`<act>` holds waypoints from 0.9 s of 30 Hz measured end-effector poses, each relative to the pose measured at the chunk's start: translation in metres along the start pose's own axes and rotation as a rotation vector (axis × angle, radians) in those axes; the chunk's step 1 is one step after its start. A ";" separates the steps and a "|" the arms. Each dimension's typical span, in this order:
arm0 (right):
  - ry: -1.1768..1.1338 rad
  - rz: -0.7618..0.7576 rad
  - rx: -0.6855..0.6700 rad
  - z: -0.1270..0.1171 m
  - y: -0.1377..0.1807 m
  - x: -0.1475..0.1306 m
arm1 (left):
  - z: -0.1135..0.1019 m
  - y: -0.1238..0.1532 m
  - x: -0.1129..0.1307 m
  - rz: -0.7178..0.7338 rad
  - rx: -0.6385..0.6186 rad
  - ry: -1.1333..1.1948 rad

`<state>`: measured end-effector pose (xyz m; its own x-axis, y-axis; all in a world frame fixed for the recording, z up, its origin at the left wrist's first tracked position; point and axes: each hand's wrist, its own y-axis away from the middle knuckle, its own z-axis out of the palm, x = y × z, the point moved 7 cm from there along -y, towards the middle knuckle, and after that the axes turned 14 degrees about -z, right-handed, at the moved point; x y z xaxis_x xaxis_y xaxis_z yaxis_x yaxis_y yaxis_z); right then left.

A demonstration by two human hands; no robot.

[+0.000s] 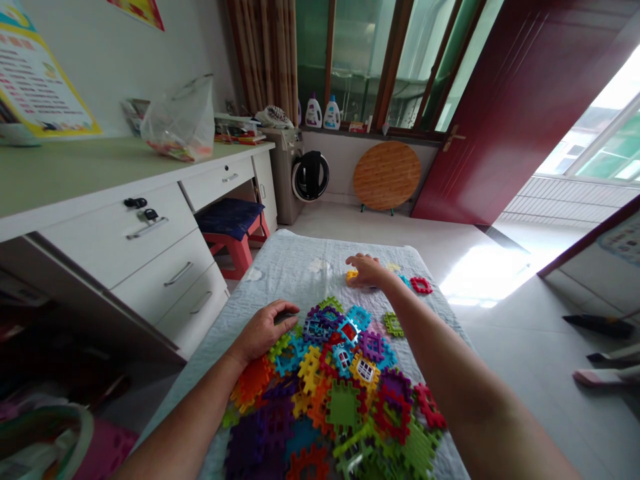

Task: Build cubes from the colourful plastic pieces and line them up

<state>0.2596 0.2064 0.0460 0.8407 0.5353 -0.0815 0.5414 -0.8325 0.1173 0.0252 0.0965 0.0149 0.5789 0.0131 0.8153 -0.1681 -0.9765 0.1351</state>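
A heap of colourful interlocking plastic tiles (340,380) lies on a pale blue quilted mat (295,260) on the floor. My left hand (265,328) rests palm down at the heap's left edge, fingers curled over a dark tile. My right hand (367,269) reaches far forward across the mat, its fingers closed over a small yellow tile (352,275). A red tile (421,285) lies just right of that hand. A green tile (393,325) sits apart beside my right forearm.
A white desk with drawers (150,227) runs along the left, a clear plastic bag (180,123) on top. A red stool (235,233) stands under it. A washing machine (300,173), a round wooden tabletop (387,175) and a dark red door (510,113) are beyond the mat.
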 end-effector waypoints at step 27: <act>-0.535 -0.201 0.347 0.023 0.087 -0.084 | 0.015 0.012 0.020 0.137 -0.231 -0.023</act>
<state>0.2361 0.0858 0.0403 0.5568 0.6148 -0.5585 0.5793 -0.7693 -0.2694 0.0465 0.0821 0.0241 0.5557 -0.1234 0.8222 -0.4227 -0.8935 0.1516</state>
